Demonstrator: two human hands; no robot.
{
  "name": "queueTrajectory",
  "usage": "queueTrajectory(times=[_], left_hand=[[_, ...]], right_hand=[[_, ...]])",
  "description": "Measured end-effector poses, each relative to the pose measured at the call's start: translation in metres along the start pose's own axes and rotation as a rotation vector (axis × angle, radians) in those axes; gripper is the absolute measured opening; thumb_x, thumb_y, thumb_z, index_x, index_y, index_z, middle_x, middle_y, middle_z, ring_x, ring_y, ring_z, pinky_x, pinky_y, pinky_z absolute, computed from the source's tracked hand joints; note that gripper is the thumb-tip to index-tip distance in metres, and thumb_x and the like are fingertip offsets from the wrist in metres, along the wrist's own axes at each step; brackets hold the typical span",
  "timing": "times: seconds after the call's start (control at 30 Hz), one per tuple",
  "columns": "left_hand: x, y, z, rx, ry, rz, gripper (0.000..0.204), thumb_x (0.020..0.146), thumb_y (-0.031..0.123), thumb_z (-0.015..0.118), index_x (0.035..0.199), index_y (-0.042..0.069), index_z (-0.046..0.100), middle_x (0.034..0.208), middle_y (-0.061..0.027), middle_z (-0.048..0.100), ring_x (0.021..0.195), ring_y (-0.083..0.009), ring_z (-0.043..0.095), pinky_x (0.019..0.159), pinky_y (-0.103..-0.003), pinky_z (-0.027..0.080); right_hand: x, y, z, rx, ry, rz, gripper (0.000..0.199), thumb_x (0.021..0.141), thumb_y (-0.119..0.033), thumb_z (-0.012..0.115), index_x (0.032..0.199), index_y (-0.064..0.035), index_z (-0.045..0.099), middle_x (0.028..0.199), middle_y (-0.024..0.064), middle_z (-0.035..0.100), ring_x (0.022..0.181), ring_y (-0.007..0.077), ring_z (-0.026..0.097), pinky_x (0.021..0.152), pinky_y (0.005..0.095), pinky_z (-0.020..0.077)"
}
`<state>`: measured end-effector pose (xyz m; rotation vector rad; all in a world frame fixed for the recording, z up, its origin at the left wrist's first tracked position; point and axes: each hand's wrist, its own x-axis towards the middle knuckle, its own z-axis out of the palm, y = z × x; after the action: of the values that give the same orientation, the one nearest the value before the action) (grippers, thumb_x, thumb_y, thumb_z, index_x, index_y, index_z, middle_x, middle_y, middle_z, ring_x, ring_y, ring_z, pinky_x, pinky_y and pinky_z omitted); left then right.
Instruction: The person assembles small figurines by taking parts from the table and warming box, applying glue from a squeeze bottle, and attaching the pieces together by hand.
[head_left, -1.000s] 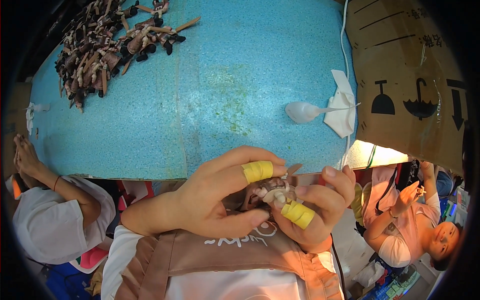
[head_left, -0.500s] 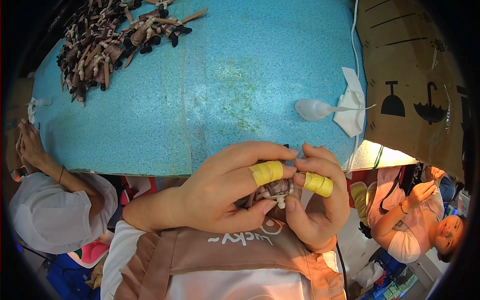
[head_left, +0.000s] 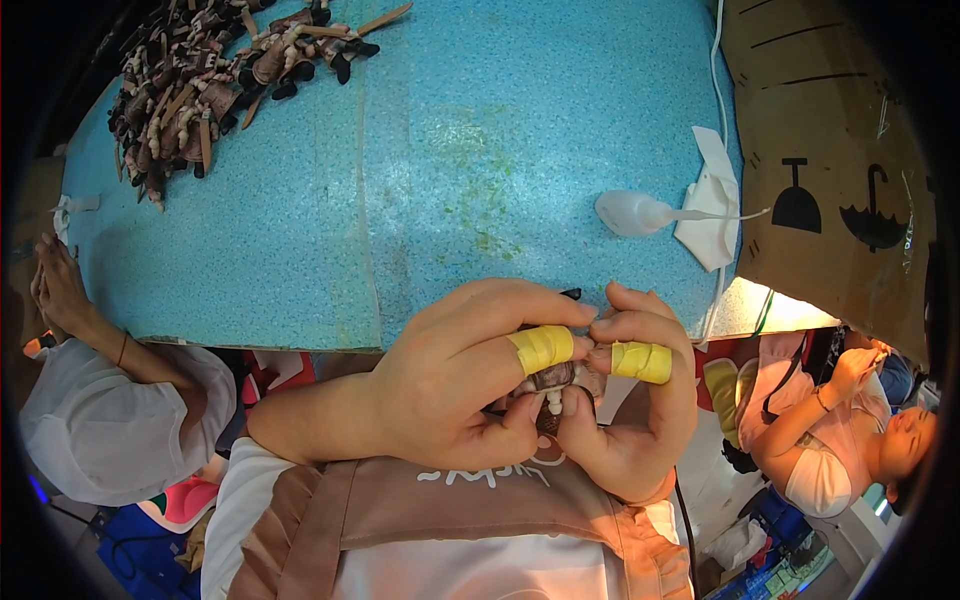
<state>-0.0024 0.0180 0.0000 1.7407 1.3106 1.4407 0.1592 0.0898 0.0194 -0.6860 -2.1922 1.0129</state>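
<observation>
Two hands, both mine, are closed around one small brown piece [head_left: 553, 378] that I hold close to my chest, just off the near edge of the blue table [head_left: 420, 180]. My left hand [head_left: 455, 385] comes in from the left and wraps over the top of it, the forefinger with its band of yellow tape [head_left: 541, 348] curled across. My right hand [head_left: 635, 405] meets it from the right, its own taped finger [head_left: 641, 361] bent down so the two fingertips touch above the piece. A little white peg [head_left: 553, 401] sticks out of the piece and points down toward me, so its long axis seems to run roughly up and down between my thumbs, which pinch just beside it. Neither hand is nearer than the other; the piece sits right in the gap between them, mostly hidden, and I cannot tell its full shape. Well apart, at the far left corner of the table, lies a heap of similar brown pieces [head_left: 190, 85]. On the right side rest a white bulb with a thin tail [head_left: 630, 212] and a folded white cloth [head_left: 708, 215], beside a cardboard box [head_left: 830, 170]. Another person's hands [head_left: 55, 285] show at the left edge, and someone else sits low on the right.
</observation>
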Motion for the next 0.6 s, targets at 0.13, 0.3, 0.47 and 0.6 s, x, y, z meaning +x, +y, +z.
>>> queueTrajectory(times=[0.13, 0.3, 0.47, 0.6], left_hand=[[0.001, 0.001, -0.001, 0.001, 0.0, 0.006, 0.032, 0.064, 0.006, 0.056, 0.094, -0.004, 0.057, 0.102, -0.0204, 0.055, 0.085, -0.0312, 0.058, 0.072, -0.037, 0.048], [0.0, 0.005, -0.008, -0.364, -0.012, -0.357, 0.03, 0.078, 0.01, 0.05, 0.104, -0.005, 0.053, 0.106, -0.0185, 0.053, 0.095, -0.0246, 0.055, 0.081, -0.033, 0.044], [0.001, 0.017, -0.012, -0.842, -0.093, -0.799, 0.054, 0.089, 0.007, 0.043, 0.134, -0.002, 0.015, 0.116, -0.0134, 0.048, 0.102, -0.0175, 0.05, 0.086, -0.031, 0.04], [-0.007, 0.016, -0.003, -0.723, 0.01, -0.684, 0.057, 0.084, 0.01, 0.055, 0.132, 0.002, 0.026, 0.092, -0.0058, 0.056, 0.064, -0.0034, 0.051, 0.054, -0.017, 0.039]], right_hand=[[0.002, -0.002, 0.003, -0.011, 0.045, 0.033, 0.033, 0.056, -0.009, 0.07, 0.085, -0.0058, 0.055, 0.09, 0.0085, 0.059, 0.091, 0.0322, 0.057, 0.086, 0.0464, 0.0348], [0.002, 0.006, -0.002, -0.036, 0.036, -0.124, 0.035, 0.059, -0.014, 0.072, 0.09, -0.0065, 0.058, 0.098, 0.0096, 0.058, 0.096, 0.0328, 0.055, 0.086, 0.046, 0.0354], [0.006, 0.008, 0.004, -0.148, 0.003, -0.12, 0.055, 0.059, -0.022, 0.075, 0.107, -0.0046, 0.057, 0.107, 0.0144, 0.052, 0.1, 0.0367, 0.048, 0.085, 0.0449, 0.0378], [0.007, 0.008, -0.002, 0.092, -0.093, -0.025, 0.06, 0.056, -0.02, 0.077, 0.108, 0.0, 0.054, 0.107, 0.016, 0.051, 0.1, 0.0352, 0.047, 0.088, 0.0457, 0.0371]])
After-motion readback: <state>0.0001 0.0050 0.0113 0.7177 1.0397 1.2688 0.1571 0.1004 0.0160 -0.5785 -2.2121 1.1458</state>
